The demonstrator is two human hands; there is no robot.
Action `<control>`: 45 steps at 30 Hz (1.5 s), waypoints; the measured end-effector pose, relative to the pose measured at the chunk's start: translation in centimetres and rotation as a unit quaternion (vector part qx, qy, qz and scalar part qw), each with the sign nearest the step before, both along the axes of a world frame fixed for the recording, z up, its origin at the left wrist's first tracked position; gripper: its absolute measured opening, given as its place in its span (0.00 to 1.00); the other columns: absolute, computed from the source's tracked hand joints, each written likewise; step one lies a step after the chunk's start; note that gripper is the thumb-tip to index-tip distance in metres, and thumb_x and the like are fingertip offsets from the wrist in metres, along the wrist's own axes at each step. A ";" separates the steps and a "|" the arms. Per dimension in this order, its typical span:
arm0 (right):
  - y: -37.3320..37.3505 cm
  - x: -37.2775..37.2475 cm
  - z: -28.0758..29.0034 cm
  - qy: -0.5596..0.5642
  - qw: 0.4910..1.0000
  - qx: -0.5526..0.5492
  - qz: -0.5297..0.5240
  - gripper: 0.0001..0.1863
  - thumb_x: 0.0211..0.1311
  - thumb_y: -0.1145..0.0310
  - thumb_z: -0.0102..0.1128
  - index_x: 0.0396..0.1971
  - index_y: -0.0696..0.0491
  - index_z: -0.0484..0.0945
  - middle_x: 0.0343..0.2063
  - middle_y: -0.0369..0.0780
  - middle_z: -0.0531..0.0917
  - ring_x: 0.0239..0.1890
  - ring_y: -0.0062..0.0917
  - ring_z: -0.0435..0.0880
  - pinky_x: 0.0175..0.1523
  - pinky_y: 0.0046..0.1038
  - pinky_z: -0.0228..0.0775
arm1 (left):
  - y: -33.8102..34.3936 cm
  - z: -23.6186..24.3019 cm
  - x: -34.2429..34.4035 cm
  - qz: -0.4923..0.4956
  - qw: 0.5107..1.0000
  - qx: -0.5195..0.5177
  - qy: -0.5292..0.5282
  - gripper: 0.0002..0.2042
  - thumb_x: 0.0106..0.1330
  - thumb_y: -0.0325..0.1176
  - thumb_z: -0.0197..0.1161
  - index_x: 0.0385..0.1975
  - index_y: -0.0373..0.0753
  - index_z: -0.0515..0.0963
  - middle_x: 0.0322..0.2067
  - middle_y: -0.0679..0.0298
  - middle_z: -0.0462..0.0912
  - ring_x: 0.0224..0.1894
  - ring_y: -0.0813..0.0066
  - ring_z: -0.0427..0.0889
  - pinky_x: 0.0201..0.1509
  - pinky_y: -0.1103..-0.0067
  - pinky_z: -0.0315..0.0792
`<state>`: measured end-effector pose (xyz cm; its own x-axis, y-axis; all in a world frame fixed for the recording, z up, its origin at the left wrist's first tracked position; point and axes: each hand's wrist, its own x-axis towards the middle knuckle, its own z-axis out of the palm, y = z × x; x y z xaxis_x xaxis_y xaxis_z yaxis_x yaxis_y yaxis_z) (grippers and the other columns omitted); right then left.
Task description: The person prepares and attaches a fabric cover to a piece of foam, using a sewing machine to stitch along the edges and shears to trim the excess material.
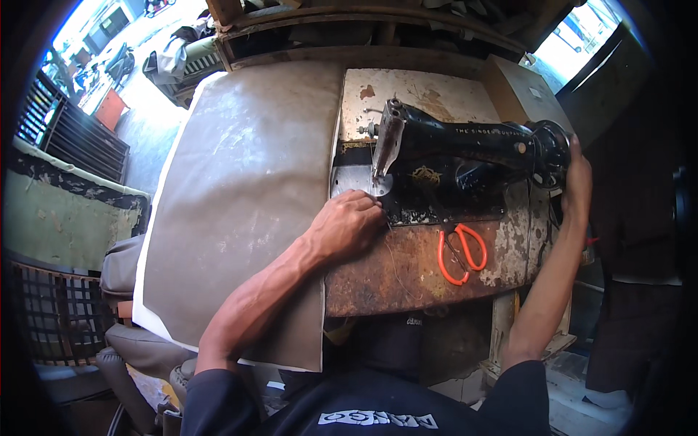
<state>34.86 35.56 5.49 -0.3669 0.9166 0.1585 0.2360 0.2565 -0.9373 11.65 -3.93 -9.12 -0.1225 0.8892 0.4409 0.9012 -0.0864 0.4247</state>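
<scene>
A black sewing machine [458,142] stands on a worn table, its needle end toward the left. My right hand [578,174] is wrapped round the outer rim of its handwheel [550,152]. Close in front of the needle, my left hand [352,218] is closed, its fingers bent down by the metal needle plate [356,180]; whatever its fingertips hold is hidden. Under my left forearm lies a large grey-brown sheet of material [233,182] with a white underside, reaching up to the machine's left side. A loose thread [393,261] trails from near my left hand over the tabletop.
Scissors with orange handles [462,254] lie on the rusty brown tabletop [363,283] in front of the machine. A cardboard box [520,91] stands behind it, below a wooden shelf [378,54]. Grey padded pieces [145,345] are at the lower left.
</scene>
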 end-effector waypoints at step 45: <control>-22.2 -3.8 -1.5 -0.109 0.902 0.387 0.157 0.10 0.70 0.72 0.65 0.46 0.60 0.86 0.42 0.47 0.89 0.49 0.39 0.88 0.56 0.36 0.79 | -1.9 1.4 -3.3 0.197 0.961 -0.182 0.062 0.32 0.77 0.55 0.51 0.76 0.46 0.64 0.78 0.51 0.56 0.82 0.46 0.48 0.83 0.51 0.38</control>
